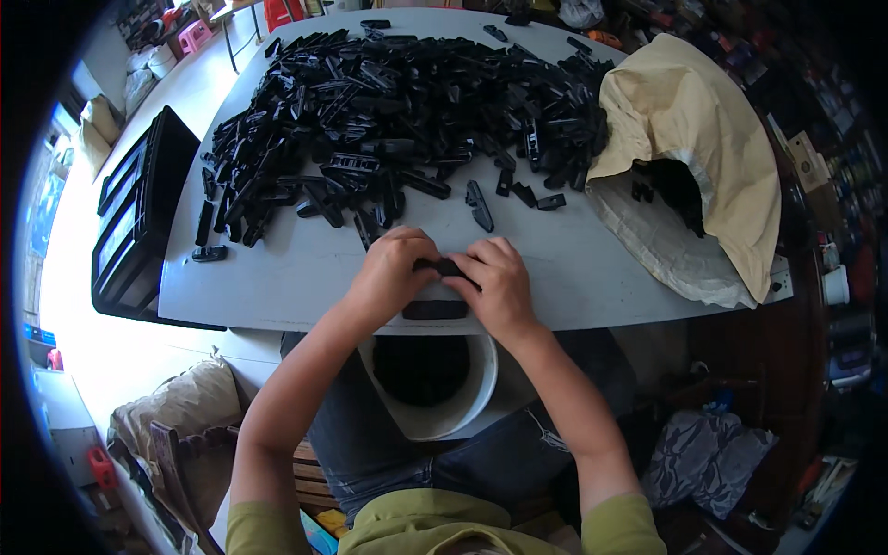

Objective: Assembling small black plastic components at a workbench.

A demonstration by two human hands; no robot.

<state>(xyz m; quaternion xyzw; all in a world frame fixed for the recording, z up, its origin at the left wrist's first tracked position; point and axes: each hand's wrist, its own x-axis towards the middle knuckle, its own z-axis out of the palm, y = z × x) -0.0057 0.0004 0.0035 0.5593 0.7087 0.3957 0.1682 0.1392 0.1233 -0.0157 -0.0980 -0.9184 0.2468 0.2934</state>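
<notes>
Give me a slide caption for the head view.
Left hand and right hand hold a black part before a heap of black pieces on a table.

Legible texts, labels, brands, numbers, signs: none. Black plastic parts (407,102), heaped: surfaces too small and dark to read. Beige sack (689,102): nothing readable on the outer face. Black crate (171,176): nothing readable. Assorted goods (837,111), right rim: blurred, illegible. White bucket (485,381): nothing readable on the visible wall.
</notes>
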